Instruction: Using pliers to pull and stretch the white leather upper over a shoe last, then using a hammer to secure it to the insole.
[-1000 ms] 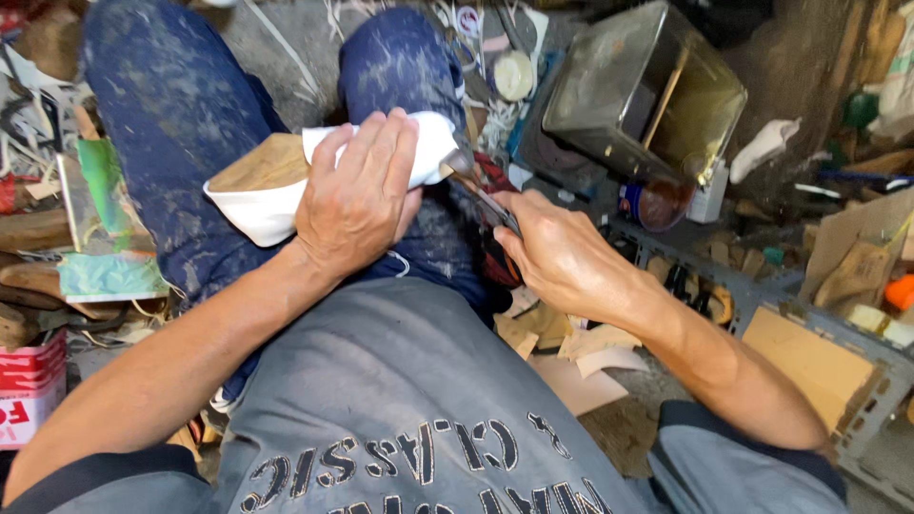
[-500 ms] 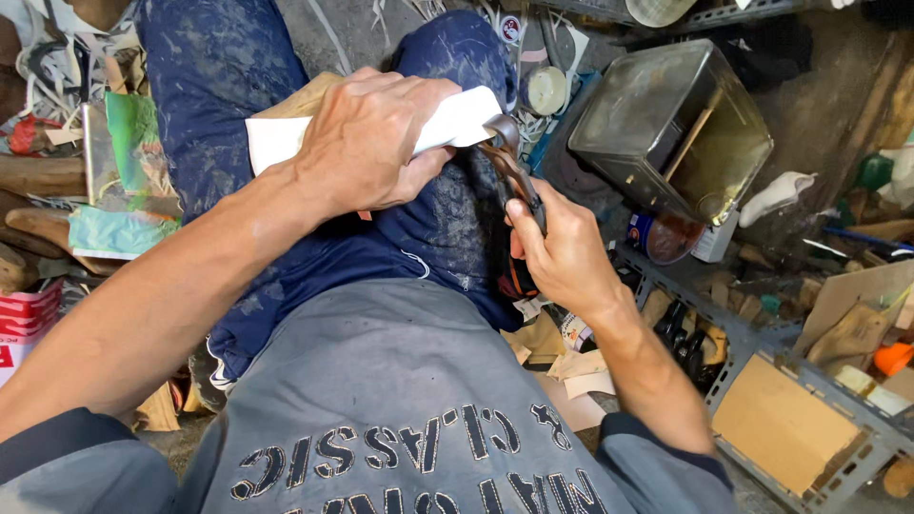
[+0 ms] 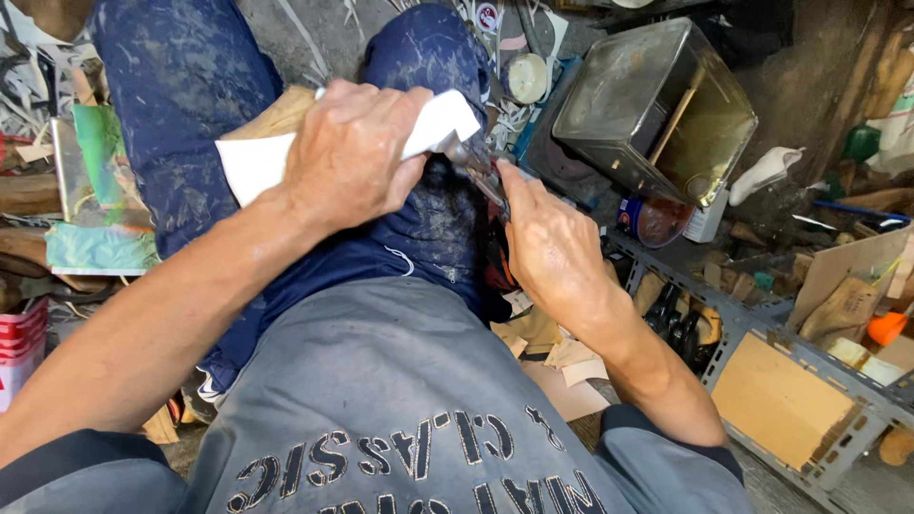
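Two hands work over the person's lap: the right hand [image 3: 547,243] is closed around a dark knife handle [image 3: 484,176], and the left hand [image 3: 354,152] clamps down on a white wedge-shaped piece [image 3: 252,162] resting on the knee. The knife tip meets that piece's right end, just beside the left fingers. Beyond the knee lies an open metal tin [image 3: 657,109].

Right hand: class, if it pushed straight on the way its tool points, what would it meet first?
Probably the white piece under the left hand; the right hand aims its tool at that edge, though depth is unclear.
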